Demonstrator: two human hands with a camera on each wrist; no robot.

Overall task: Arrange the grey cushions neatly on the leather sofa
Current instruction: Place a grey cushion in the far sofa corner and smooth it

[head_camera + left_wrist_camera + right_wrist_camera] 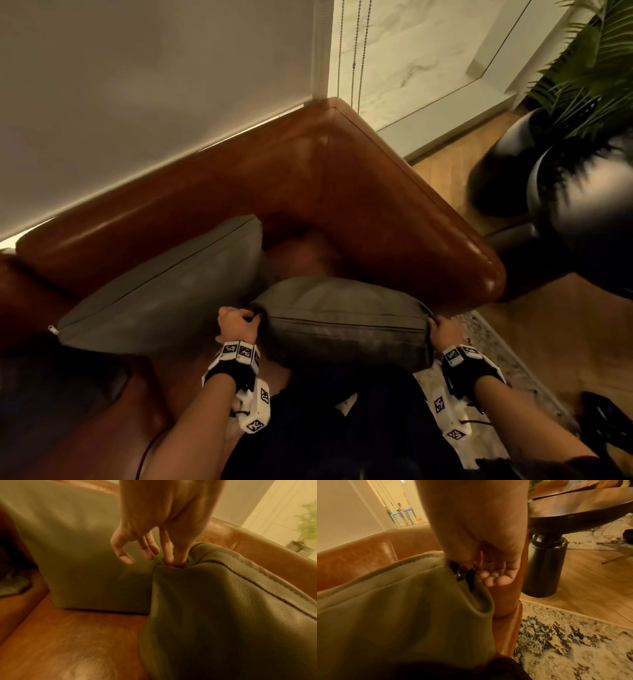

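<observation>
Hands hold a soft grey leather cushion [342,329] by its two upper corners above the seat of the brown leather sofa [308,178]: left hand [236,323] pinching the left corner with two fingers [169,550], right hand [445,330] with fingers [489,580] curled at the right corner by the zip. A second, larger grey cushion [164,284] leans against the sofa's backrest just left of it, near the corner.

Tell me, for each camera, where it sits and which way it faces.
Head: looks down at the held cushion, the sofa, both forearms.
Left wrist: looks along the left hand pinching the cushion corner; second cushion behind.
Right wrist: looks along the right hand gripping the other corner; side table, rug.
All share the held cushion.
</observation>
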